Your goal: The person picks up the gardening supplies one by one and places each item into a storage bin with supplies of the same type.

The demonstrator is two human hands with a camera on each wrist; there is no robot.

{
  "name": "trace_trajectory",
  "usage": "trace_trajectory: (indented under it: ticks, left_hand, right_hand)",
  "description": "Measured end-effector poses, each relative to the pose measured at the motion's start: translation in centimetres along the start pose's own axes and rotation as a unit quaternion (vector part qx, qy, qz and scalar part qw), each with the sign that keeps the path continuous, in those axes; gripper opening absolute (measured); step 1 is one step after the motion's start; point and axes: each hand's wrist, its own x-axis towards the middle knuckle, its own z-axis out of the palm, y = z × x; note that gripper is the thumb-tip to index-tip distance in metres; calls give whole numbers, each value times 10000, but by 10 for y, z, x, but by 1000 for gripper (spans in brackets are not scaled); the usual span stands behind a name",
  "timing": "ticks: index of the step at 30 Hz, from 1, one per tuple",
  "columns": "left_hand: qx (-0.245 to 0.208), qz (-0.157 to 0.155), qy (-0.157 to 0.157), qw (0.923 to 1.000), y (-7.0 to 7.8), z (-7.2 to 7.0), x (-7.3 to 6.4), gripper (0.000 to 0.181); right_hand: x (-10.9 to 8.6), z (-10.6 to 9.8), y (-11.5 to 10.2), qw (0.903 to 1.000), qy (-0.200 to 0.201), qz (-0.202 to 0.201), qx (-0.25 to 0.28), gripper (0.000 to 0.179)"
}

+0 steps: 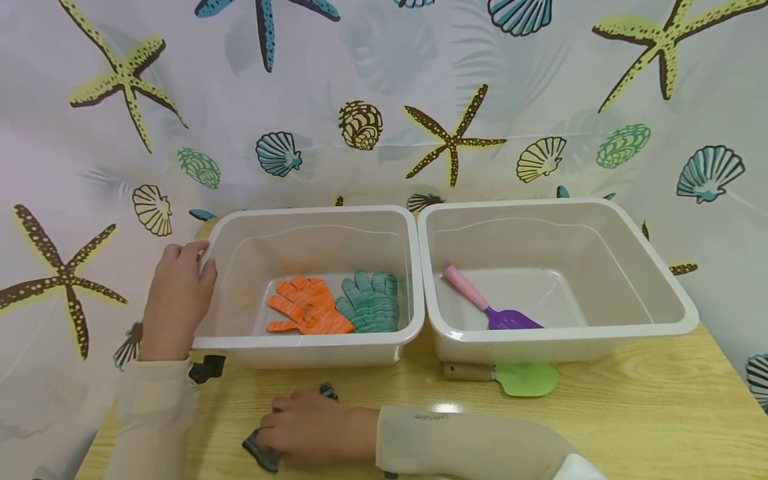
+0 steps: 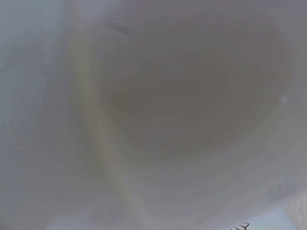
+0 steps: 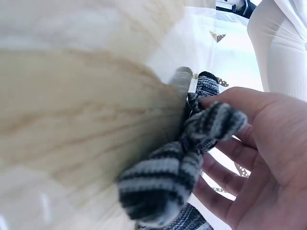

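Note:
My left hand (image 1: 177,293) holds the left rim of a white plastic bin (image 1: 306,342), with the thumb on its inner side. An orange knit glove (image 1: 312,308) and a teal knit glove (image 1: 371,303) lie flat inside that bin. Low in front of it, my right hand (image 1: 312,427) grips a black-and-grey striped knit glove (image 3: 160,179) at the tabletop. The right wrist view shows the knit bunched between thumb and fingers, part of it hidden by the hand. The left wrist view is a blur of pale surface, without the hand.
A second white bin (image 1: 564,335) stands against the first on the right, holding a purple trowel (image 1: 510,320) with a pink handle. In front lies a green spatula-like tool (image 1: 528,379) with a wooden handle. Behind the wooden table (image 1: 648,400) hangs a seashell-print cloth (image 1: 384,73).

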Motion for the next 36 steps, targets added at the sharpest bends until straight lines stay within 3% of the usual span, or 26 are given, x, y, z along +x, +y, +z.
trace_trajectory:
  ticks: [14,24,36]
  left_hand:
    - [11,-189,-178,9997,0,0,1,42]
    - [-26,-107,-135,9998,0,0,1,42]
    - [-114,-31,-85,9999,1,-2,0,40]
  right_hand:
    - [-16,-7,9,9980,596,119,194,16]
    - [-30,-11,21,9975,406,220,527,17]
    - [-49,-21,27,9948,924,-141,408,12]
